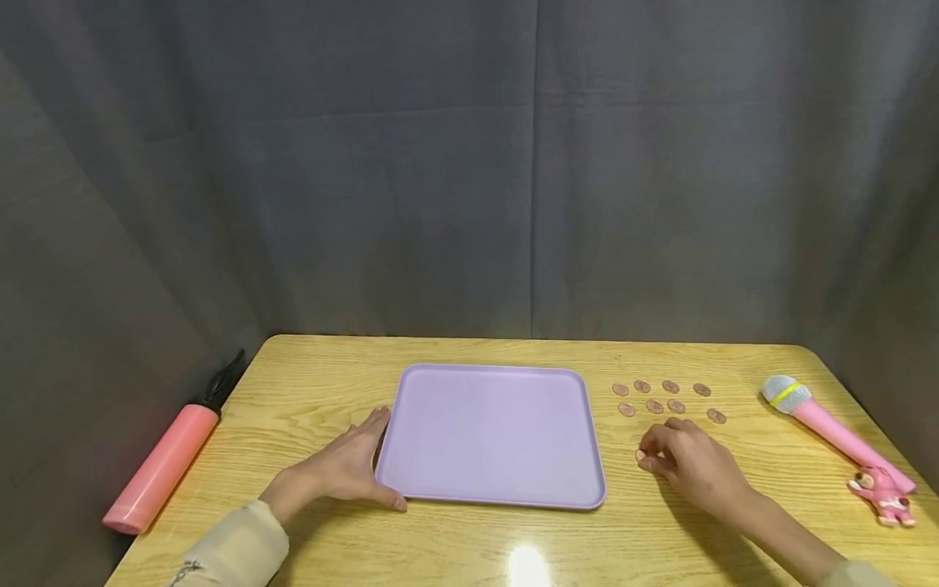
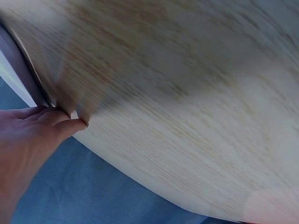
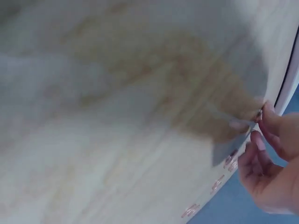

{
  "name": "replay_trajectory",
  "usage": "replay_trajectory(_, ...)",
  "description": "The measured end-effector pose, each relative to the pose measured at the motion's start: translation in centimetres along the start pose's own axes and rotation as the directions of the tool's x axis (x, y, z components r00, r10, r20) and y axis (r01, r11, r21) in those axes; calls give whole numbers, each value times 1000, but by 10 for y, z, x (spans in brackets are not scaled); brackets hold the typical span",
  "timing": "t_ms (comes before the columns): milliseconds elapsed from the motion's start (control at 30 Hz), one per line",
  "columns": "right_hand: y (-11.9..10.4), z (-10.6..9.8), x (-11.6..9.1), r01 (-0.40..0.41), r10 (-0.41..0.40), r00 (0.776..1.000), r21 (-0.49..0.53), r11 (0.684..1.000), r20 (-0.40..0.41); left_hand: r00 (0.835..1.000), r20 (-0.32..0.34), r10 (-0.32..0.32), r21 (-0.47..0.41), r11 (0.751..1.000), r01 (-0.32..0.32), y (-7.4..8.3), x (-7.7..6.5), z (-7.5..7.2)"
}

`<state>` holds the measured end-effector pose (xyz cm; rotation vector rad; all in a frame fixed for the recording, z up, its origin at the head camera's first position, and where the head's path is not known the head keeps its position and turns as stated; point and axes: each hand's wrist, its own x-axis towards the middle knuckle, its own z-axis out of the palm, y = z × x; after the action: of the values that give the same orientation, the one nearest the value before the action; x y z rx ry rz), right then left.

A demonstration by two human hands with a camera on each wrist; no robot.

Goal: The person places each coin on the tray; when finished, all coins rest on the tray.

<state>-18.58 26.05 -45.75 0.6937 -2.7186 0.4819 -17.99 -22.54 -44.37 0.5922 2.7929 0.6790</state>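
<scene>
Pale sleeves (image 1: 242, 542) show at the bottom of the head view, each with a bare hand ahead of it. Between thumb and forefinger, the right hand (image 1: 693, 465) pinches a copper-coloured coin (image 1: 641, 455), just right of the tray (image 1: 487, 432); whether the piece touches the surface (image 1: 440, 550) below cannot be told. At the tray's opposite end, the left hand (image 1: 352, 465) is spread, its fingers nearly straight along the left edge and its thumb at the near left corner, with no grip closed round it. Lilac, shallow and rectangular, the tray lies flat near the middle of the surface. Beyond the right hand, eight more coins (image 1: 671, 386) lie apart from one another: four in a far row, three closer in, and one off to the right. Farther right, a pink microphone (image 1: 836, 428) with a silvery head and a yellow band lies aslant, and a small pink bear (image 1: 883, 496) is by the end of its handle. Well to the left, a pink pump (image 1: 165, 469) with a black end lies along the surface's side edge. Dark grey curtains (image 1: 411, 204) hang behind and at both sides.
</scene>
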Motion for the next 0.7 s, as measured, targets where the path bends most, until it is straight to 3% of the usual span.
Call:
replay_trajectory(233,4,-6,8,3,-9,994,53,999,106,1000,2,5,-1,1000,-5,0,1,0)
replay_trajectory(400,2,-5,24,-2,-11,998,231,973,54,1000,1,21,-16,1000,-21,2,1,-2)
replay_trajectory(500,-9,0,50,-67,67,998,312,948,9,1000,-4,25,-32,999,-25,2,0,-1)
replay_trajectory(700,-42,28,122,-216,220,975,428,877,41,1000,-13,26,-43,999,-27,2,-1,-1)
